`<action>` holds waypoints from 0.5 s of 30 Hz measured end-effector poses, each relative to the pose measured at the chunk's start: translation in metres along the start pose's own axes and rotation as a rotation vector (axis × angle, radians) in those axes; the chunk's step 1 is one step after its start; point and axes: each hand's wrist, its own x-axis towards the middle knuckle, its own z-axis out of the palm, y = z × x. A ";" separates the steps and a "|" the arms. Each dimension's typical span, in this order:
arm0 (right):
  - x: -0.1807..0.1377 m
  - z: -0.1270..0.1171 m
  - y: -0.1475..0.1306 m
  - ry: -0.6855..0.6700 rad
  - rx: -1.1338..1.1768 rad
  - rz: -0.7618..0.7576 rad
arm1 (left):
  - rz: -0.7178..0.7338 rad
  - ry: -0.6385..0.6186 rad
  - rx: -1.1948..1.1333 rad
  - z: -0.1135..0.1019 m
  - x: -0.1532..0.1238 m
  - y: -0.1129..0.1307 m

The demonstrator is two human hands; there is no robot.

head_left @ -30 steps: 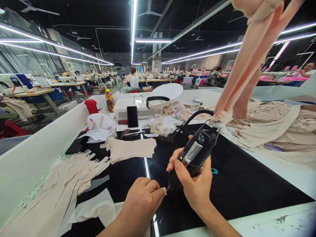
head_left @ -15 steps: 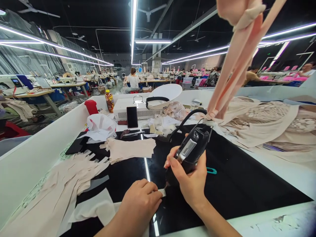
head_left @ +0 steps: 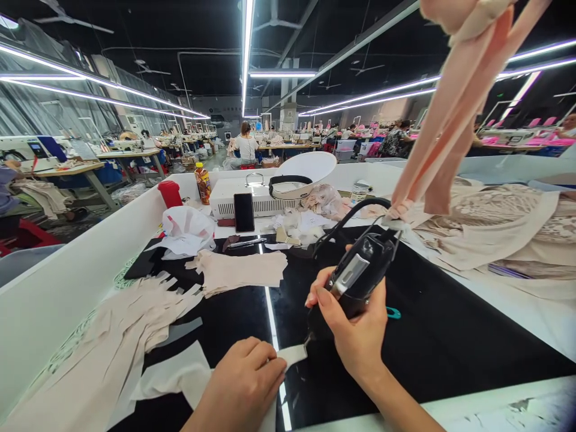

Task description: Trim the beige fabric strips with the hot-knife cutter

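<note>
Clasping black tool (head_left: 366, 255) in right grip (head_left: 357, 330), you hold pale strip (head_left: 295, 357) under curled left grip (head_left: 249, 372) near front edge of counter (head_left: 454, 336).

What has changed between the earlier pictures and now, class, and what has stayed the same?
The left hand has moved leftward, baring more of the pale strip beside the black tool. The tool and hanging pink cloth shifted left, then back right. Nothing was visibly released. The right hand still grips the tool; the phone stayed put.
</note>
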 end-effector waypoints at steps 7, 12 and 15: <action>-0.001 -0.003 0.002 -0.022 0.030 0.014 | 0.022 0.063 0.100 0.001 0.002 0.002; 0.001 0.001 0.001 -0.018 0.068 0.024 | 0.029 0.071 0.120 0.002 0.002 0.002; 0.000 0.008 0.002 -0.036 0.120 0.033 | 0.036 0.064 0.125 0.002 0.002 0.002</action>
